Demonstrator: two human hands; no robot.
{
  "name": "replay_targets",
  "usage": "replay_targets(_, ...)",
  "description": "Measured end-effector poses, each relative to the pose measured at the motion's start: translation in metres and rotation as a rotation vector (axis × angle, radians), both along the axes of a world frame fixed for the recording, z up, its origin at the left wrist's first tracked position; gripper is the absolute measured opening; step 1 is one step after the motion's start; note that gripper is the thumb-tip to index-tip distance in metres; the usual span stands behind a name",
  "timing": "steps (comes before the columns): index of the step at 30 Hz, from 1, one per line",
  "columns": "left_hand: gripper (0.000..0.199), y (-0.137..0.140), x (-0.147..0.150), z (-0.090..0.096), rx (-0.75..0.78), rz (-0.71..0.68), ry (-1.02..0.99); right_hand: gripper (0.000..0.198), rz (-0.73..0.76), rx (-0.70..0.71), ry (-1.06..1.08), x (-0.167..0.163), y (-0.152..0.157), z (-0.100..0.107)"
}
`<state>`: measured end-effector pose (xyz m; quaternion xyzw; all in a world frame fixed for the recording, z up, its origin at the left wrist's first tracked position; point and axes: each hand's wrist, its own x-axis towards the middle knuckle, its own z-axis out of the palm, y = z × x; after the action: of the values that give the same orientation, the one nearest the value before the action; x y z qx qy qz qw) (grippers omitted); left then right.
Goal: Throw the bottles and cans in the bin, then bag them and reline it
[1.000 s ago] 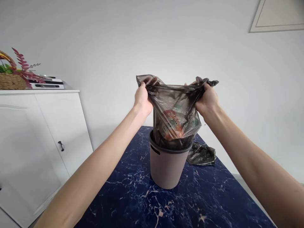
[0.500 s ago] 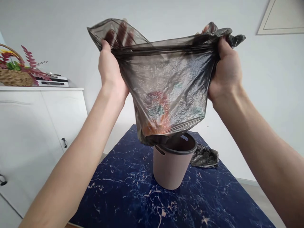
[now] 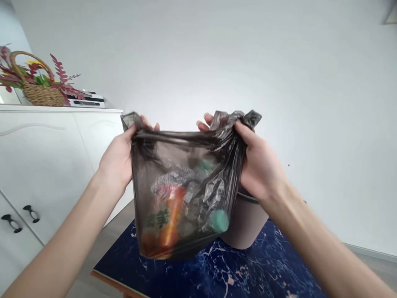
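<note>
Between my hands hangs a thin, see-through black garbage bag (image 3: pixel 186 186), stretched along its top edge. Through the film show crumpled clear plastic, an orange-and-red item and a round green one; their kinds are hard to make out. My left hand (image 3: pixel 124 149) pinches the bag's upper left corner, its thumb in front. At the upper right corner my right hand (image 3: pixel 252 153) grips the bunched rim, several fingertips showing behind it. A pinkish-brown trash can (image 3: pixel 248 223) with a dark rim stands behind the bag, partly hidden by it and by my right hand.
The can stands on a table with a dark blue marbled top (image 3: pixel 217 269). On the left is a white cabinet (image 3: pixel 52 153), bearing a wicker basket (image 3: pixel 45 94) of artificial flowers and a white-and-black device (image 3: pixel 88 100). A white wall (image 3: pixel 248 62) rises behind.
Both hands have come down and closer together with the bag, which now hangs lower, in front and left of the trash can. The view has shifted, and the black plastic behind the can is hidden.
</note>
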<state>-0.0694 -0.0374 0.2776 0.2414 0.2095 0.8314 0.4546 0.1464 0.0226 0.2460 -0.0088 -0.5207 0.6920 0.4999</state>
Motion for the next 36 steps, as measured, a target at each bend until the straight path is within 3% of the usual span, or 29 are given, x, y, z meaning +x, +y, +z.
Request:
replay_targets(5,0.040,0.000,-0.030,-0.059,-0.031,-0.138,-0.074,0.028,0.153,-0.005,0.035,-0.018,0.003,-0.044)
replay_targets(9,0.035,0.002,-0.041,-0.098,-0.086,-0.170,0.068,0.036,0.152,-0.071,0.092,-0.028,0.001,-0.070)
replay_targets(15,0.028,-0.009,-0.041,-0.130,-0.116,-0.086,0.646,0.034,0.012,-0.061,-0.153,-0.022,-0.008,-0.106)
replay_targets(19,0.027,-0.016,-0.038,-0.140,-0.095,-0.041,0.740,0.037,-0.102,0.058,-0.385,-0.012,-0.015,-0.119)
replay_targets(22,0.025,-0.017,-0.038,-0.145,-0.099,-0.014,0.604,0.034,-0.266,0.275,-0.590,-0.003,-0.021,-0.123)
replay_targets(25,0.027,-0.017,-0.039,-0.148,-0.125,-0.008,0.431,0.019,-0.408,0.653,-0.784,0.007,-0.026,-0.126)
replay_targets(30,0.035,-0.021,-0.023,-0.142,-0.140,-0.088,0.271,0.040,-0.362,1.163,-1.159,0.011,-0.042,-0.127)
replay_targets(33,0.034,-0.026,0.001,-0.135,-0.105,-0.149,0.335,0.046,-0.320,1.291,-1.295,0.000,-0.055,-0.123)
replay_targets(36,0.033,-0.030,0.022,-0.132,-0.086,-0.217,0.469,0.038,-0.329,1.273,-1.384,-0.014,-0.061,-0.125)
